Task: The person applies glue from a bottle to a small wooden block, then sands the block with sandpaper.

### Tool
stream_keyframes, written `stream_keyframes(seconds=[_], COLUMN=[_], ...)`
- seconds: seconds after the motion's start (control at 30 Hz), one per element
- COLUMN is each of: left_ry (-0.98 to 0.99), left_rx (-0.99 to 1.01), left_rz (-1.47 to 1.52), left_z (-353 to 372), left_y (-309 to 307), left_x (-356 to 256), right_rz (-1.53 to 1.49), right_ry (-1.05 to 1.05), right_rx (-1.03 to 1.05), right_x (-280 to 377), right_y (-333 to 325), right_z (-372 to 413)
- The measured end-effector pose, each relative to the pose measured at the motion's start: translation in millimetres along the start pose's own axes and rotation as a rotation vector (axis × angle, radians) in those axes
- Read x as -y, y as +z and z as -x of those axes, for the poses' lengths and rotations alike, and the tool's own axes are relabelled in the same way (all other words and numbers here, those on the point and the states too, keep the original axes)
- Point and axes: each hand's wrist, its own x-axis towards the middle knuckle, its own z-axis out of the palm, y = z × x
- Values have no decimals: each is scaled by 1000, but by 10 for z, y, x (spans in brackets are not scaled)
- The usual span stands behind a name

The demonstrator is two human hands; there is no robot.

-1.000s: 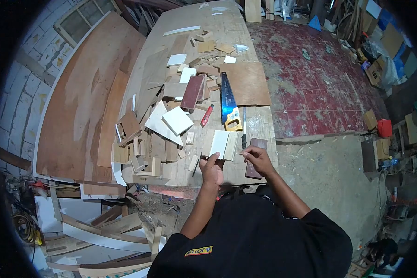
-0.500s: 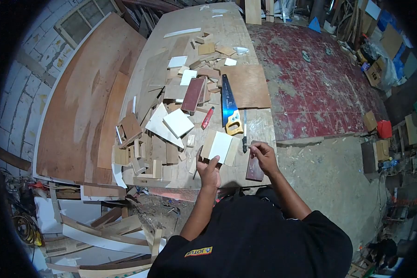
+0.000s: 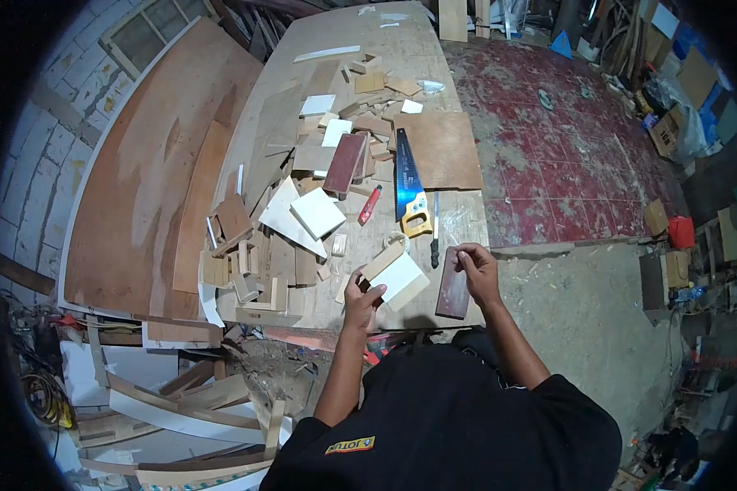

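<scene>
My left hand (image 3: 362,303) grips a small wooden box-like piece (image 3: 401,278) with a white face and pale wood strips along its sides, tilted above the near edge of the workbench. Over a dark reddish-brown board (image 3: 452,293) hovers my right hand (image 3: 480,275), thumb and fingertips pinched together. Whatever lies in that pinch is too small to make out. Just beyond the held piece is a round cream-coloured ring (image 3: 396,239), partly hidden by it. A narrow tool with a black handle (image 3: 435,254) lies left of the dark board.
A handsaw with a yellow handle (image 3: 418,222) and a red utility knife (image 3: 369,204) lie on the workbench (image 3: 319,69). Wood offcuts and white panels (image 3: 318,214) crowd its left and middle. A square plywood sheet (image 3: 442,151) lies at the right edge.
The held piece has turned and tilted in my left hand, uncovering the cream ring behind it. My right hand has shifted slightly right, over the dark board.
</scene>
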Motion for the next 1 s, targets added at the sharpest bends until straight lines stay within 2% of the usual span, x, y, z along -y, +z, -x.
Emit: stream_keyframes(seconds=[0.13,0.27,0.4,0.47,0.53,0.7,0.8,0.9,0.97,1.0], left_ry=[-155,-250,-257,-272,-294,-312,-324,-299,-204,-191], left_rx=[-69,-117,-131,-110,-178,-176,-253,-243,-306,-312], left_rz=[-68,-131,-6,40,6,38,59,3,48,54], left_z=[-10,-45,-194,-289,-306,-283,-212,-109,-12,30], left_y=[-416,-734,-991,-1135,-1118,-1143,-1263,-1353,-1335,-1359], left_x=[353,759,1167,1347,1413,1441,1419,1298,1192,1165], right_rz=[-5,40,16,61,60,20,17,-38,-58,52], right_ry=[22,151,300,333,425,453,457,480,493,469], right_rx=[-24,-84,-162,-133,-111,-77,-69,-85,-88,-73], right_x=[-211,-576,-962,-1084,-1063,-1155,-1196,-1113,-1088,-1123], right_y=[-127,-266,-364,-412,-391,-373,-381,-309,-284,-292], right_z=[61,173,268,277,298,306,335,331,321,314])
